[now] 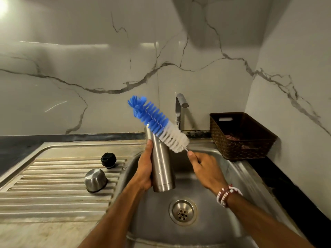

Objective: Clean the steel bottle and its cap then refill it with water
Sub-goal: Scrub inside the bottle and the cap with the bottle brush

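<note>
While the sink [232, 169] is lying open below with its drain [182, 212] uncovered, the left hand [145, 169] is wrapping around the steel bottle [161, 163], keeping it upright above the basin. The right hand [206, 167] is closing on the wire handle of the brush [157, 122], whose bristles are slanting across the bottle's mouth. On the ribbed drainboard [53, 185] to the left, the steel cup [95, 179] and the black cap [108, 159] are sitting apart. Behind, the tap [180, 108] is standing beside a brown basket [240, 135].
</note>
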